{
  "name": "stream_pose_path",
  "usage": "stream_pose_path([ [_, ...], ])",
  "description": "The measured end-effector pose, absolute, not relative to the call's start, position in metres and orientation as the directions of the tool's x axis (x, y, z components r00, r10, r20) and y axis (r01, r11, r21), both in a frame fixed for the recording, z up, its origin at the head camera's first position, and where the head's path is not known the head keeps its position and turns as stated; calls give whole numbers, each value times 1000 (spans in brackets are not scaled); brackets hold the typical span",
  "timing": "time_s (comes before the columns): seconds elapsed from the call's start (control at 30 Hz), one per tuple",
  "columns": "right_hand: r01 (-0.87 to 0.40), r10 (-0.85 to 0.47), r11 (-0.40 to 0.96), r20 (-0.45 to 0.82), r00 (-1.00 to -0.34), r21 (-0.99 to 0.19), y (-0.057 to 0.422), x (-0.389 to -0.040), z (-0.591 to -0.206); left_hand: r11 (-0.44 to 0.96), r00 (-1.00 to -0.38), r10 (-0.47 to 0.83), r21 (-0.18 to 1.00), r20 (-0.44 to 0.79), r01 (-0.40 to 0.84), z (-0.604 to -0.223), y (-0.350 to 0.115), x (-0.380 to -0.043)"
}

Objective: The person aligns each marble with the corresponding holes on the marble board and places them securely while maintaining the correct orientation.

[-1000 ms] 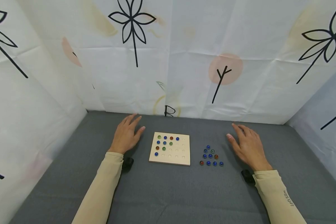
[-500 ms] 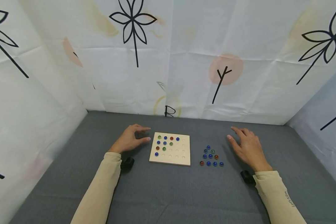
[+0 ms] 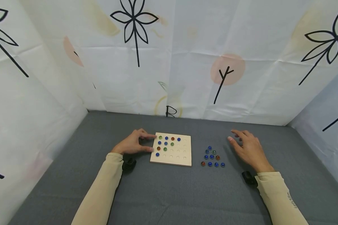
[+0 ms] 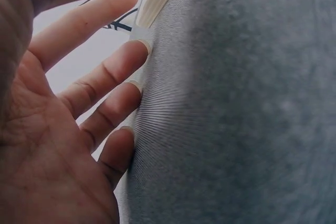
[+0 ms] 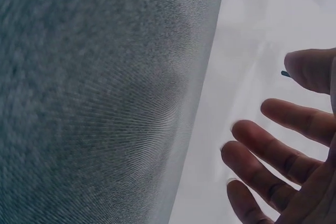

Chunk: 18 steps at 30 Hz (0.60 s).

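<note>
A pale square wooden board (image 3: 174, 160) with rows of shallow round hollows lies on the grey cloth. Blue, green and red-brown marbles (image 3: 165, 143) fill hollows toward its far left corner. The left hand (image 3: 133, 143) is at the board's left edge, thumb and index finger spread and their tips seemingly touching it. In the left wrist view, this hand's other fingers (image 4: 105, 85) are slightly bent and hold nothing; a strip of the board shows at the top. The right hand (image 3: 248, 149) hovers to the right of a group of loose marbles (image 3: 211, 157), fingers relaxed and holding nothing.
Grey cloth (image 3: 169, 197) covers the table. White patterned fabric (image 3: 191, 87) stands as a wall behind it and on both sides. Black cameras are worn at both wrists.
The left hand has come down and right, from beyond the board's left side to its left edge. The right hand has barely shifted; board and marbles stay put.
</note>
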State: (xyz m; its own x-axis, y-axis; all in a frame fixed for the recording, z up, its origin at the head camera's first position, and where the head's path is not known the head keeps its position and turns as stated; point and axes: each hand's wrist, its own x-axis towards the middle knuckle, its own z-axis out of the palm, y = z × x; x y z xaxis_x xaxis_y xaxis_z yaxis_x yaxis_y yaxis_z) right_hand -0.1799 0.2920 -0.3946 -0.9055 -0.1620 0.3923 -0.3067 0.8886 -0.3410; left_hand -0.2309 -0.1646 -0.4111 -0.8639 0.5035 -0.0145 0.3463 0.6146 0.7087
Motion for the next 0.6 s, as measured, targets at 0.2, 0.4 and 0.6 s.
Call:
stream_pose_path([
  [0.2,-304,-184,858,303,-935,-415,292,-178,-390,615,-868,496,716,-25,331,-414,-165,-232],
  [0.4,-294,-204,808,227,-952,-510,291,-176,-383,602,-871,491,733,-27,317,-416,-166,-232],
  [0.6,-325,-281,743,169,-945,-585,294,-174,-380,601,-875,482,742,-41,296,-417,-166,-232],
])
